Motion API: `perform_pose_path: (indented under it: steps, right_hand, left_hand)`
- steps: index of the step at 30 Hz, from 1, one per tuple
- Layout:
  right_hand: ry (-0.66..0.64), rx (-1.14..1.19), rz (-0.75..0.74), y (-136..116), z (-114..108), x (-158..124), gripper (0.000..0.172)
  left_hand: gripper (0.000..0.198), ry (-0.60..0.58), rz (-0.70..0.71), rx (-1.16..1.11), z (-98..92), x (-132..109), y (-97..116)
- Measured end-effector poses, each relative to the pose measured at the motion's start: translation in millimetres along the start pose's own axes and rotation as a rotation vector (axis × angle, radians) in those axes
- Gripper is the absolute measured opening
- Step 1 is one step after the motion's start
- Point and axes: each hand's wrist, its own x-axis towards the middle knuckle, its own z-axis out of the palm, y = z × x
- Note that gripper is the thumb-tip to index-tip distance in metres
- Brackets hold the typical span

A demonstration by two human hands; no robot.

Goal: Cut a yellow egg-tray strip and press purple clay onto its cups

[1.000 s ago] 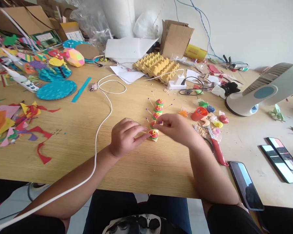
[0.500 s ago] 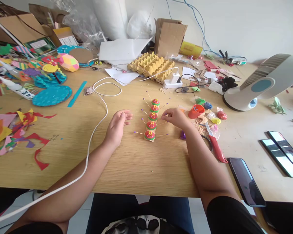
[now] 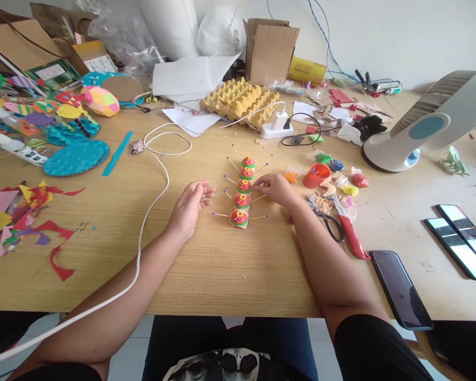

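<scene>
Has cups (image 3: 244, 187) at mid-frame, already bearing sticks (image 3: 221, 215) along both sides, perhaps lacking only one right of the middle. Holds left hand (image 3: 188, 207) open; cannot tell whether right hand (image 3: 276, 188) pinches anything.

Left arm (image 3: 133, 283) comes from bottom left. Left hand (image 3: 188, 207) left of middle, open, thumb on top, fingers bit bent. Right arm (image 3: 327, 259) comes from bottom right. Right hand (image 3: 276, 188) right of middle, fingers bent, tips close together.

Egg tray (image 3: 238, 99) behind the model (image 3: 244, 186)
</scene>
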Motion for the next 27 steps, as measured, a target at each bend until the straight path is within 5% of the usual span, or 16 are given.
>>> perform_pose_path:
  steps: [27]
  right_hand:
    - [-0.043,-0.003,-0.055,4.6,1.6,2.4,0.029]
  left_hand:
    - [0.044,-0.001,-0.021,-0.032,2.2,-4.1,4.9]
